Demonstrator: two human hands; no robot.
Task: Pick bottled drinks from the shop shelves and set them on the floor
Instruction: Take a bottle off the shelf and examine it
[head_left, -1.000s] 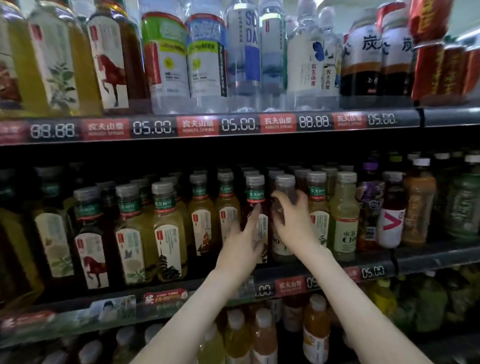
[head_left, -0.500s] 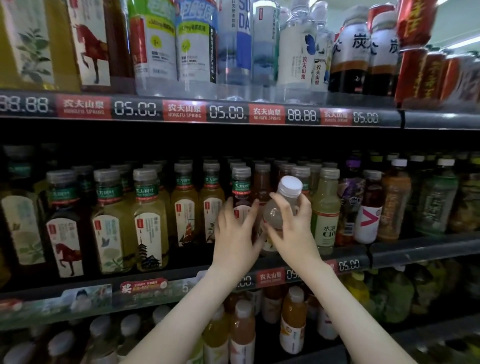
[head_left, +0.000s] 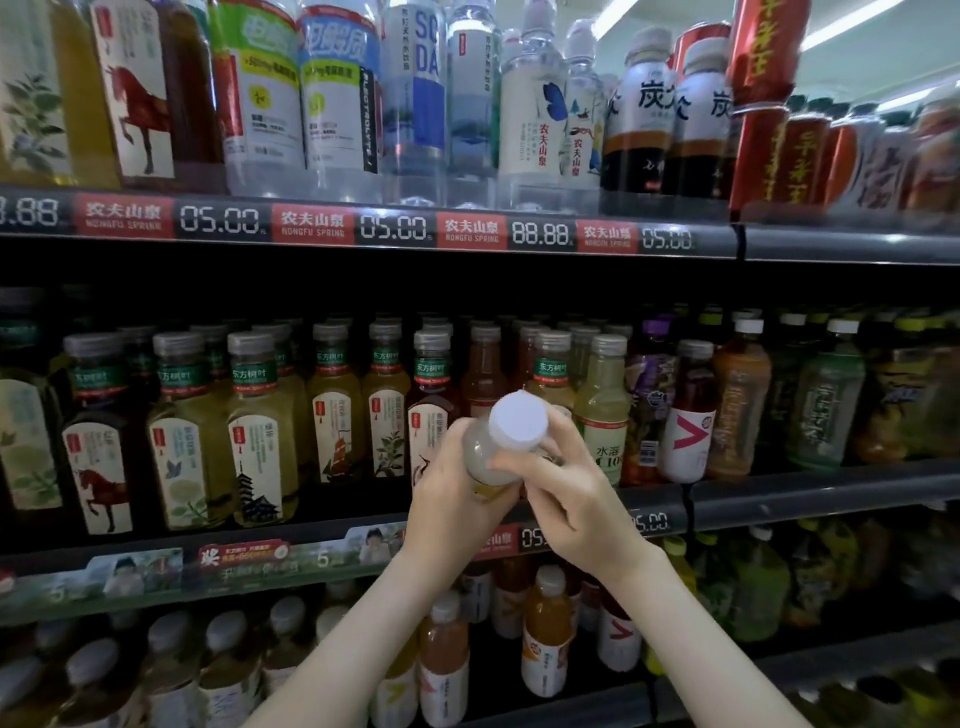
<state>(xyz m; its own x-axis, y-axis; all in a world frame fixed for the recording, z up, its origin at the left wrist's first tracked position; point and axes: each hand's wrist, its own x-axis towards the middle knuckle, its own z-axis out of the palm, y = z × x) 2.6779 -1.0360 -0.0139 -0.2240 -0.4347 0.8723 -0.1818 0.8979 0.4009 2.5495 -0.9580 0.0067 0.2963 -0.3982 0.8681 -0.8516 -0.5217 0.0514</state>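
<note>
Both hands, left hand (head_left: 452, 506) and right hand (head_left: 566, 499), wrap the white-capped bottle (head_left: 501, 447); its label is hidden.

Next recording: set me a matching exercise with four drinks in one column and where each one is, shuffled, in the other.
1 red cans
2 orange-drink bottle
3 white-capped bottle
4 pagoda-label bottle

A gripped by left hand and right hand
B middle shelf, left of the hands
C top shelf, far right
D bottom shelf, below the hands

Pairs: 1-C, 2-D, 3-A, 4-B
</note>
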